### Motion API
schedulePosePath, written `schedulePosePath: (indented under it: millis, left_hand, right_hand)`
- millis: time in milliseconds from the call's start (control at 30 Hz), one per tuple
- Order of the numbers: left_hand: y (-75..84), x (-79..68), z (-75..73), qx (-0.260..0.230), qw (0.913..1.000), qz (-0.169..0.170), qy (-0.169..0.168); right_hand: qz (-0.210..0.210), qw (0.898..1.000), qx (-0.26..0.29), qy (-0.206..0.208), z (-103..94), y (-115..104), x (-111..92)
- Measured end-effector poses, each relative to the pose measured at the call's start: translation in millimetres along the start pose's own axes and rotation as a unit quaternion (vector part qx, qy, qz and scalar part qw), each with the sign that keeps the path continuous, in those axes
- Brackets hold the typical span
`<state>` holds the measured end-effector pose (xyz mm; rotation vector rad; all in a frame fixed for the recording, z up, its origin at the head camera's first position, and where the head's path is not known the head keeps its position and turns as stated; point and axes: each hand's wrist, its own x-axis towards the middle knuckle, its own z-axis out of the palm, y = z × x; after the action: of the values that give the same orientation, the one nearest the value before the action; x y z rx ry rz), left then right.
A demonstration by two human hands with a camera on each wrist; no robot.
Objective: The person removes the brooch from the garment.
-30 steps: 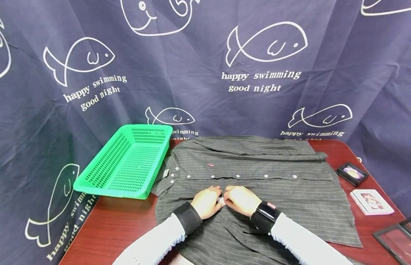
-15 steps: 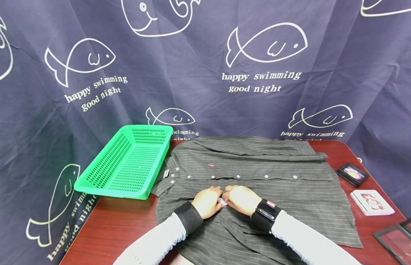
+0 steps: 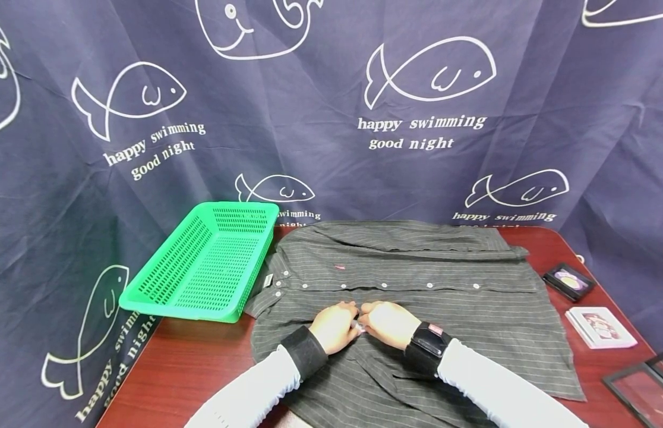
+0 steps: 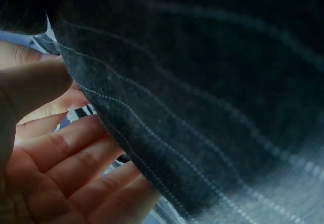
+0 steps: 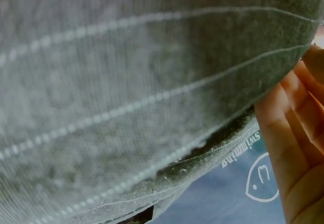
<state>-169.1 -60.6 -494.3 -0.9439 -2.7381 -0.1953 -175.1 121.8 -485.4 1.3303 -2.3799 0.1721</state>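
Observation:
A dark grey pinstriped shirt (image 3: 438,321) with a row of white buttons lies spread over the table. Above its near part, my left hand (image 3: 334,328) and right hand (image 3: 391,324) meet, fingertips bent toward each other. A small pale, slightly pinkish thing (image 3: 359,326) shows between them, pinched at the fingertips; its kind cannot be told. In the left wrist view, striped cloth (image 4: 167,97) covers the fingertips, while the left hand's fingers (image 4: 81,158) and thumb show. The right wrist view has cloth (image 5: 126,92) too, with the right hand's fingers (image 5: 288,138) beyond its edge.
A green perforated plastic basket (image 3: 208,273) stands at the table's left edge. On the right lie a black case (image 3: 569,281) with a purple and yellow picture, a stack of white cards (image 3: 600,327) and a dark-framed object (image 3: 638,386). A fish-print curtain (image 3: 331,148) hangs behind.
Both hands stay in nearly the same place over the shirt. Their fingertips and the small pale thing between them shift slightly; nothing else moves.

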Motion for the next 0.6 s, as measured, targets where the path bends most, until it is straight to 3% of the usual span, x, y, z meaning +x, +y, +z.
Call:
schedulePosePath:
  millis: [600]
  left_hand:
    - [-1.3,-0.6,2.6,0.004,0.9999,0.006,0.012]
  right_hand:
    - [-0.021,0.999,-0.022,0.011,2.0,3.2,-0.8]
